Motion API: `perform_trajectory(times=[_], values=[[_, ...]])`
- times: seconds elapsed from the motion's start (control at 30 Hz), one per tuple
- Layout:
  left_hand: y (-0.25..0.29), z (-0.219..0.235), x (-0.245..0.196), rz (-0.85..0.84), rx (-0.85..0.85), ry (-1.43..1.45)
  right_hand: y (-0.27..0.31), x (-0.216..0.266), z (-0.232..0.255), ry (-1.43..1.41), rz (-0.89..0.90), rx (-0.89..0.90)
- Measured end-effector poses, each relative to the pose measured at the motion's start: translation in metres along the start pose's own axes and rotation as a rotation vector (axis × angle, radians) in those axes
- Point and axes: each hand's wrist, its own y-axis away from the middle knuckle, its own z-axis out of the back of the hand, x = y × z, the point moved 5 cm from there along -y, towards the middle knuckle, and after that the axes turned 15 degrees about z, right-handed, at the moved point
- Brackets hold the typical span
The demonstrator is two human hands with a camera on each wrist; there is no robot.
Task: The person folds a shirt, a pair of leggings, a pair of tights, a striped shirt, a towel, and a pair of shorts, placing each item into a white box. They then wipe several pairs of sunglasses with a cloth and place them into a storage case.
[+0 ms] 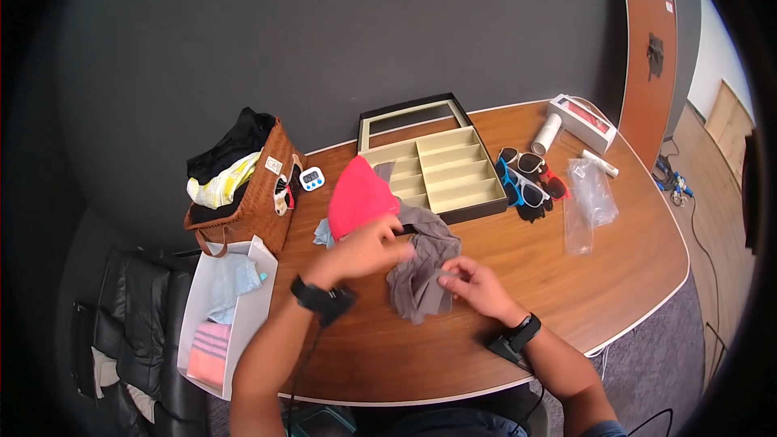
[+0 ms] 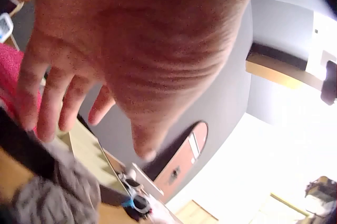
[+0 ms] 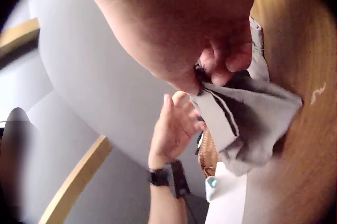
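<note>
A crumpled grey-brown cloth lies on the table in front of the person. The right hand pinches one edge of it between thumb and fingers; in the right wrist view the folded cloth hangs from that grip. The left hand hovers over the left part of the cloth, its fingers loosely extended and holding nothing. Just beyond the left hand stands a bright pink-red piece of fabric, domed like a cap. A bit of light blue cloth shows beside it.
Behind the cloth lies a compartment case with its windowed lid raised. Several sunglasses and a clear plastic bag are to its right. A wicker basket of clothes, a timer and a white box with folded cloths stand left.
</note>
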Motion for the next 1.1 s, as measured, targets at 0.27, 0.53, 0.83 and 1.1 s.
perform_trajectory(times=[0.27,0.53,0.83,1.1], values=[[0.0,-0.03,0.001,0.06,0.212,0.243,-0.005,0.002,0.016,-0.455,-0.021,-0.293],[0.002,-0.055,-0.024,-0.074,0.375,-0.16,-0.007,0.013,0.021,-0.638,-0.033,-0.357],[-0.035,0.05,-0.006,0.103,-0.182,0.814,-0.008,0.009,0.027,-0.648,0.017,-0.356],[-0.031,0.056,0.062,0.222,-0.27,0.775,-0.002,0.024,0.107,-0.132,0.037,-0.447]])
